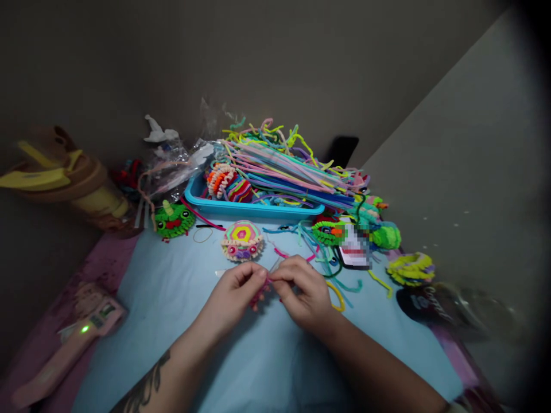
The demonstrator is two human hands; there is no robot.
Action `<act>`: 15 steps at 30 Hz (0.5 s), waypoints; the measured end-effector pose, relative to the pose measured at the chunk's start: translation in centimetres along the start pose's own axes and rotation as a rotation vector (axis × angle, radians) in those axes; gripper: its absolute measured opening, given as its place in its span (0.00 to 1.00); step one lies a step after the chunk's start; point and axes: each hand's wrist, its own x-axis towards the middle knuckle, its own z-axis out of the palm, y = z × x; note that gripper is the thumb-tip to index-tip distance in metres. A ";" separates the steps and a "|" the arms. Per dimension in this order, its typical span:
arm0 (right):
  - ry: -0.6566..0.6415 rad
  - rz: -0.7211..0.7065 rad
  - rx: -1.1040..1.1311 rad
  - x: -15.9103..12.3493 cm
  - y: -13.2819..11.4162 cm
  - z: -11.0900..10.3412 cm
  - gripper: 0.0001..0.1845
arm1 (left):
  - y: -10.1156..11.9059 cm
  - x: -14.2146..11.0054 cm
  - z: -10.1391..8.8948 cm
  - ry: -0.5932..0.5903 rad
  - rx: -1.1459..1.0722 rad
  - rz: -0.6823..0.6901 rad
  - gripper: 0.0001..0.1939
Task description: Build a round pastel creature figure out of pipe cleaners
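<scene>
Low over the blue cloth, my left hand (243, 289) is closed around a small pink piece of pipe-cleaner work (259, 295), mostly hidden by the fingers. My right hand (303, 292) pinches at the same spot; its fingertips meet the left thumb at the piece's upper end, on what looks like a thin pink strand. Just beyond the hands rests a round pipe-cleaner figure (241, 240) with a pink, yellow and green patterned top and red eyes. Pink and teal pipe cleaners (307, 238) lie loose beyond my right hand.
A blue tray (258, 211) heaped with pipe cleaners (284, 163) stands at the back. Green figures (174, 221) sit at left and right. A phone (355, 249), a yellow bundle (411, 269) and a dark-labelled bottle (430, 307) are at right. A pink device (73, 344) lies at left.
</scene>
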 end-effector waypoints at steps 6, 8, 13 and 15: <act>0.011 -0.032 -0.061 -0.3 0.1 0.2 0.10 | 0.1 0.1 -0.2 0.032 0.053 0.020 0.19; 0.027 -0.028 -0.088 -0.4 0.2 0.3 0.10 | 0.1 0.1 -0.3 0.050 0.080 0.031 0.18; 0.050 -0.037 -0.160 -0.4 0.5 0.3 0.06 | 0.3 0.0 -0.1 0.061 0.083 0.032 0.19; 0.053 -0.035 -0.176 -0.4 0.7 0.2 0.06 | 0.3 -0.1 0.0 0.049 0.077 0.025 0.19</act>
